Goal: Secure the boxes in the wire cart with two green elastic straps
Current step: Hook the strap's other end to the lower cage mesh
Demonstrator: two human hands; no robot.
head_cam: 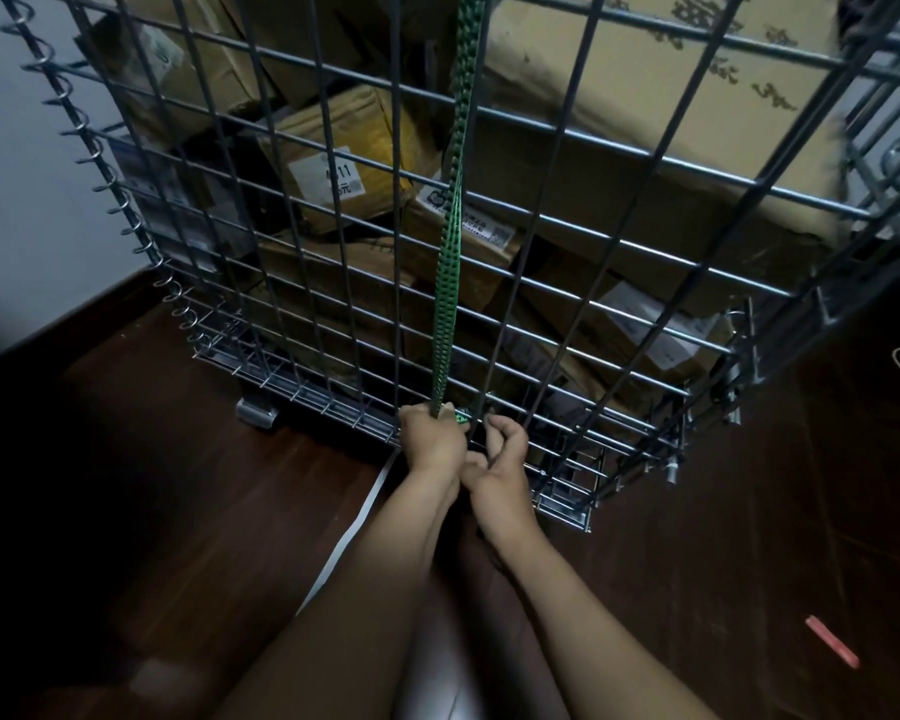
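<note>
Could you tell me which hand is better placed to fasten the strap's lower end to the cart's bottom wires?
Probably the left hand: it grips the green strap at its lower end, against the base of the wire cart. The right hand curls beside it.

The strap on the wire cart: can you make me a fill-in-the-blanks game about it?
1. The strap running down the wire cart is coloured ____.
2. The hand gripping the strap's lower end is the person's ____ one.
3. The cart is packed with cardboard ____.
4. The cart stands on a dark wooden ____.
Missing words: green, left, boxes, floor.
</note>
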